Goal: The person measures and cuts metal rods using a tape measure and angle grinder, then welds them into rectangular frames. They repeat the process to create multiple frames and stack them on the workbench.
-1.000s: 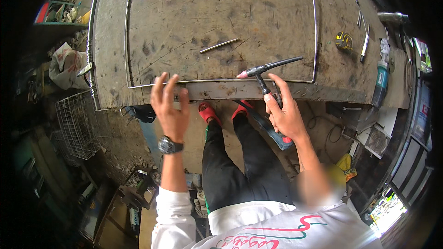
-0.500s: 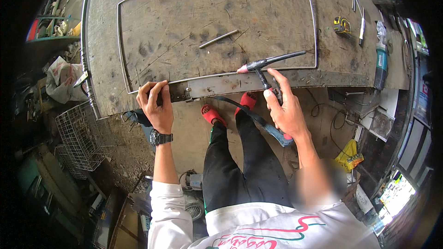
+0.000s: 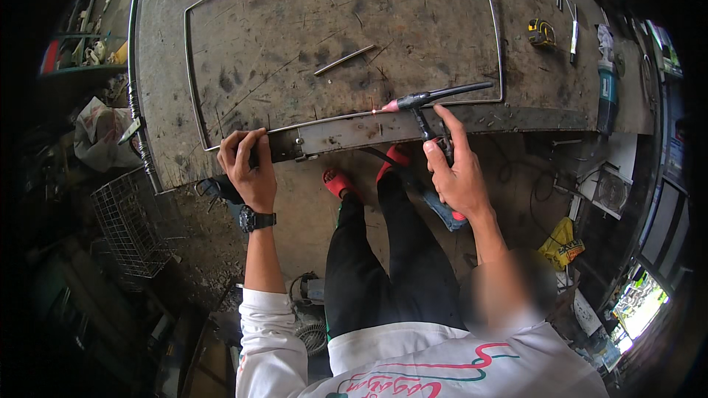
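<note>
A thin metal rod frame, roughly rectangular, lies on the worn workbench. My left hand has its fingers pinched on the frame's near rod, close to the near left corner. In my right hand is a black welding torch with a pink nozzle. The nozzle points left at the near rod, and a small bright glow shows at its tip. Beneath that rod, a flat metal strip runs along the bench's front edge. Inside the frame lies a short loose rod.
A yellow-black tape measure and a teal power tool lie on the bench's right side. Below left stands a wire basket. A yellow bag lies at the lower right. The torch's hose hangs below the front edge.
A glow has appeared at the nozzle tip, and the picture has darkened. The torch has shifted slightly relative to the rod. My left hand keeps its place on the frame.
</note>
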Available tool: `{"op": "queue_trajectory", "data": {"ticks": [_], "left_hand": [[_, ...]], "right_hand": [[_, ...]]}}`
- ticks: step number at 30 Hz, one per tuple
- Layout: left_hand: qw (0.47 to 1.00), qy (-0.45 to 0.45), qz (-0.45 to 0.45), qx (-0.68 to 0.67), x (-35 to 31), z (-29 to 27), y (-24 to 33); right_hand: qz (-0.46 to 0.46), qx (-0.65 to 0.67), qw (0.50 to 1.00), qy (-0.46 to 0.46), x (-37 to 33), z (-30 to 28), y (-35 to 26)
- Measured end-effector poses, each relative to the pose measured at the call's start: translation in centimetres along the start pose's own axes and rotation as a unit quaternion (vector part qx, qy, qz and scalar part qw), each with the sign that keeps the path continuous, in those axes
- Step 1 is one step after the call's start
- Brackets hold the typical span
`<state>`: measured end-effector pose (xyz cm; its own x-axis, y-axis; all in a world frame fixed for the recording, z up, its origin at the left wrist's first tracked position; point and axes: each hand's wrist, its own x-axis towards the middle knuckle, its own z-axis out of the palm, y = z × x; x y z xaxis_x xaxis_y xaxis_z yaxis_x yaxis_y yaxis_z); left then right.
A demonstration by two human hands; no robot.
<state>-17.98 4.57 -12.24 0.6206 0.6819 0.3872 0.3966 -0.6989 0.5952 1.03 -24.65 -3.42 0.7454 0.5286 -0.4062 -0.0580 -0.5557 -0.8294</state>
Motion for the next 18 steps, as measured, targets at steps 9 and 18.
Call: {"op": "queue_trajectory", "data": {"ticks": [9, 18], "left_hand": [[1.0, 0.006, 0.003, 0.005, -0.1, 0.1, -0.2], [1.0, 0.006, -0.008, 0.0, -0.2, 0.2, -0.1]], "right_hand": [[0.01, 0.026, 1.0, -0.002, -0.3, 0.8, 0.0], [-0.051, 0.002, 0.998, 0.027, -0.7, 1.5, 0.1]]}}
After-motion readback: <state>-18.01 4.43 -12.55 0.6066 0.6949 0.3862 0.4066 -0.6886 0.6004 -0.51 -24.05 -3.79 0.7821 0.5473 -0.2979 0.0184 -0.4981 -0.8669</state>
